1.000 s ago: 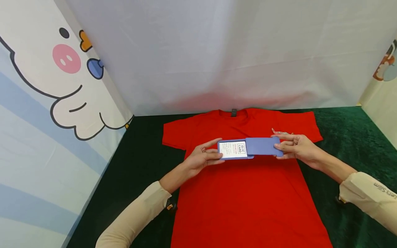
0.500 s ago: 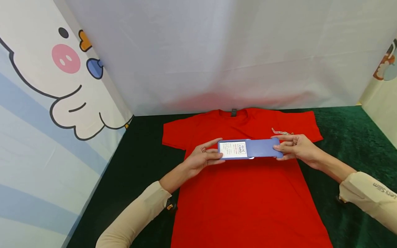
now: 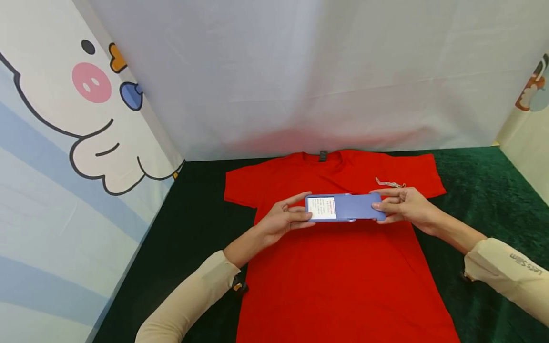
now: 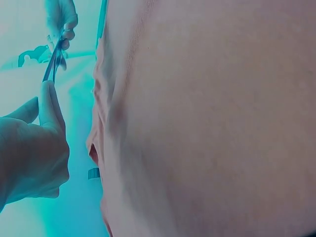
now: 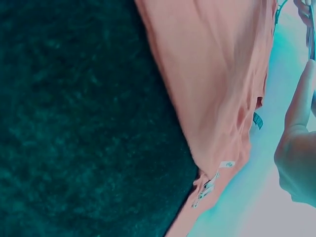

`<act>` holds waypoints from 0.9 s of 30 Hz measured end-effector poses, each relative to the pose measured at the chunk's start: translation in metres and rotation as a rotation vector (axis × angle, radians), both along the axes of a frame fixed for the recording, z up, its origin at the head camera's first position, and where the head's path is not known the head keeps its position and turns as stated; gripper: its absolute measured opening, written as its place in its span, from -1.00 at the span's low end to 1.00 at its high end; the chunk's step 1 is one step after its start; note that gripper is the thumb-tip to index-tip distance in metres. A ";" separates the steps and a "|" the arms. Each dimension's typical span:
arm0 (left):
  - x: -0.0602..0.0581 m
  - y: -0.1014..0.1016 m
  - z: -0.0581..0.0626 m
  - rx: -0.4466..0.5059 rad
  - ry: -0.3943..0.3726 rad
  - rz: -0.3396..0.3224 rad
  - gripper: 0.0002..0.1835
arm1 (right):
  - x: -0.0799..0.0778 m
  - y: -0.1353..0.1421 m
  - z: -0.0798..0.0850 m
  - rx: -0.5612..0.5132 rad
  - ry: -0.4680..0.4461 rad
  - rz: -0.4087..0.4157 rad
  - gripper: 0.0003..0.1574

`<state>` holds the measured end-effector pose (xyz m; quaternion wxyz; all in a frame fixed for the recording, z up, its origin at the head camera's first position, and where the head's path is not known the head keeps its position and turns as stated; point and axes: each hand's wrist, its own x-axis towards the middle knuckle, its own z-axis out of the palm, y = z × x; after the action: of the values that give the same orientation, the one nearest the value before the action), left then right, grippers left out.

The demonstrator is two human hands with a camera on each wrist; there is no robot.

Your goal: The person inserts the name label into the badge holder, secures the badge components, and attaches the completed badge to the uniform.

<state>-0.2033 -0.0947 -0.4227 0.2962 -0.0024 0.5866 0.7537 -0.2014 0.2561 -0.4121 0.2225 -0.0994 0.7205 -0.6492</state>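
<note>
Between the two hands, above a red T-shirt (image 3: 343, 276), a blue card holder (image 3: 358, 206) is held level. Its sliding cover lies partly over the frame, and a white printed card (image 3: 322, 208) shows at the left end. My left hand (image 3: 280, 221) pinches the holder's left end between thumb and fingers. At the opposite end my right hand (image 3: 407, 207) pinches the cover. In the left wrist view the card holder (image 4: 53, 61) appears edge-on, with the left hand (image 4: 37, 148) below it. The right hand (image 5: 298, 148) is at the right edge of the right wrist view.
A small clip with a clear strap (image 3: 390, 183) lies on the shirt near its right sleeve. Dark green cloth (image 3: 197, 228) covers the table under the shirt. A white curtain (image 3: 300, 85) stands behind, and a cartoon-printed panel (image 3: 55, 143) is at the left.
The cover has slid left over the card, so less of the card shows. My right hand has moved slightly left, and my left hand slightly right.
</note>
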 end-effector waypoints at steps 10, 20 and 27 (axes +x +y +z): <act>-0.001 -0.003 -0.002 0.009 -0.026 0.028 -0.36 | 0.000 0.006 -0.003 -0.013 0.004 -0.006 -0.19; -0.002 -0.003 -0.002 0.012 -0.026 0.023 -0.35 | 0.001 0.006 -0.006 -0.090 -0.030 -0.027 -0.29; 0.000 0.001 -0.004 0.000 -0.022 0.005 -0.36 | 0.003 0.000 -0.006 -0.091 -0.045 0.000 -0.17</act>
<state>-0.2031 -0.0937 -0.4271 0.3007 -0.0125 0.5834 0.7543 -0.1986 0.2563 -0.4185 0.2339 -0.0946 0.6851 -0.6833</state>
